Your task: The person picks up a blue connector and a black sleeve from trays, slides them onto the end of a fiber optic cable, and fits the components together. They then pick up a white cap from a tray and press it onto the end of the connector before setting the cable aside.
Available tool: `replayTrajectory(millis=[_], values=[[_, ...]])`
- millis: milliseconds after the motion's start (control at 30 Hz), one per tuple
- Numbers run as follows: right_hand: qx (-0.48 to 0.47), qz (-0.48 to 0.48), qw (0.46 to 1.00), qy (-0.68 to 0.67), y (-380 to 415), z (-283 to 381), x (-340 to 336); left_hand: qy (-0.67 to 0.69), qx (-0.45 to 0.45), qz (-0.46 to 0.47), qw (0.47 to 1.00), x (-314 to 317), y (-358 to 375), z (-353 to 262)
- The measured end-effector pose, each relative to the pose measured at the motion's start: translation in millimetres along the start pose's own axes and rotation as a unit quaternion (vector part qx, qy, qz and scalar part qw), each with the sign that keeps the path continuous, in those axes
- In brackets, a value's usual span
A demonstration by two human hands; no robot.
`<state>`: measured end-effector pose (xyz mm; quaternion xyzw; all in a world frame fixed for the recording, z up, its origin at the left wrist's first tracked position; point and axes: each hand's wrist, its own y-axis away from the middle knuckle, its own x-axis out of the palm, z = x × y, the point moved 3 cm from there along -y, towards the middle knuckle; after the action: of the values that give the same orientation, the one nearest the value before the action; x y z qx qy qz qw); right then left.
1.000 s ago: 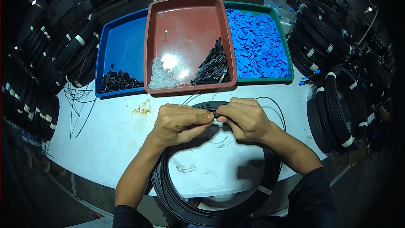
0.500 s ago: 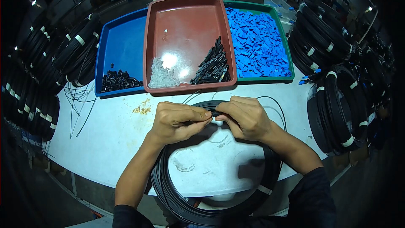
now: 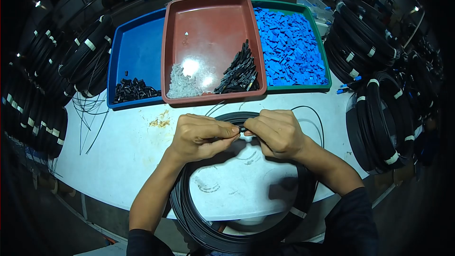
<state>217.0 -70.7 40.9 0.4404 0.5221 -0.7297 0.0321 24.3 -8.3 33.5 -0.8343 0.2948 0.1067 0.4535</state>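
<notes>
Over the far side of a black cable coil (image 3: pixel 189 213), my left hand (image 3: pixel 203 135) and my right hand (image 3: pixel 276 133) meet. Their fingertips pinch a small black piece (image 3: pixel 242 130) from both sides; its details are mostly hidden by the fingers. The coil leans over the front edge of the white table (image 3: pixel 123 161). Just beyond the hands is a red-brown tray (image 3: pixel 208 23), holding clear small parts (image 3: pixel 181 84) at its left and black connector pieces (image 3: pixel 238 72) at its right.
A blue tray (image 3: pixel 137 45) with short black caps (image 3: pixel 134 90) stands left of the middle tray. On the right, a green tray (image 3: pixel 326 73) holds blue clips (image 3: pixel 291 50). Bundled cable coils flank the table at left (image 3: pixel 87 52) and right (image 3: pixel 383 121).
The right hand's fingers have shifted slightly and curled more around the small black piece. The left hand has barely moved.
</notes>
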Motion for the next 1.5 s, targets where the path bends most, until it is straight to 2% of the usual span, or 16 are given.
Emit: replayTrajectory(millis=[100,200,300,400,500,633,733,800,867,1000,1100,1200,1267,1400,1467,1500], values=[[0.012,-0.002,1.000,-0.028,1.7,-2.6,2.4,-0.016,0.029,0.012,0.999,1.5,-1.1,-2.1],[0.016,-0.041,0.999,-0.031,-1.2,-0.9,4.0,-0.010,0.003,0.003,1.000,-0.9,0.3,-1.0],[-0.003,-0.030,1.000,-0.005,-0.2,-1.9,3.6,0.000,-0.008,-0.006,1.000,-0.7,0.2,-0.5],[0.014,-0.001,1.000,-0.012,-0.1,-2.1,1.2,-0.022,0.025,0.006,0.999,0.9,-1.1,-2.4],[0.023,-0.020,0.999,-0.033,0.3,-3.4,5.1,-0.048,0.043,0.009,0.998,0.8,-0.4,-2.5],[0.017,-0.038,0.999,-0.025,-0.3,-1.8,2.8,-0.022,0.006,-0.004,1.000,-1.4,-0.6,-2.4],[0.018,0.007,1.000,-0.004,1.2,-1.6,2.7,-0.021,0.016,-0.002,1.000,0.8,-1.1,-2.0],[0.039,-0.015,0.998,-0.043,1.8,-4.1,6.0,-0.031,0.034,0.007,0.999,1.6,-1.2,-1.7],[0.036,-0.023,0.998,-0.041,0.1,-3.3,5.2,-0.023,0.001,0.007,1.000,-0.6,1.1,1.7],[0.017,-0.025,0.999,-0.011,0.6,-1.8,4.7,-0.003,-0.010,-0.003,1.000,-0.9,2.4,4.1],[0.041,0.009,0.999,-0.006,3.7,-3.8,6.8,-0.025,0.006,0.009,1.000,1.7,0.5,2.1],[0.035,-0.002,0.999,-0.024,0.8,-4.7,5.2,-0.094,0.047,0.034,0.994,2.0,-2.1,-3.9],[0.037,-0.013,0.999,-0.029,0.3,-4.4,5.3,-0.040,-0.001,0.004,0.999,0.4,2.5,3.4],[0.038,-0.003,0.999,-0.022,-0.9,-2.7,5.0,-0.033,-0.011,-0.005,0.999,-0.2,2.1,3.8],[0.059,0.006,0.997,-0.050,3.4,-7.0,7.2,-0.092,0.050,0.035,0.994,1.8,-0.1,-0.8],[0.079,0.016,0.994,-0.078,4.9,-9.4,8.2,-0.092,0.051,0.036,0.994,2.0,-1.0,-0.3]])
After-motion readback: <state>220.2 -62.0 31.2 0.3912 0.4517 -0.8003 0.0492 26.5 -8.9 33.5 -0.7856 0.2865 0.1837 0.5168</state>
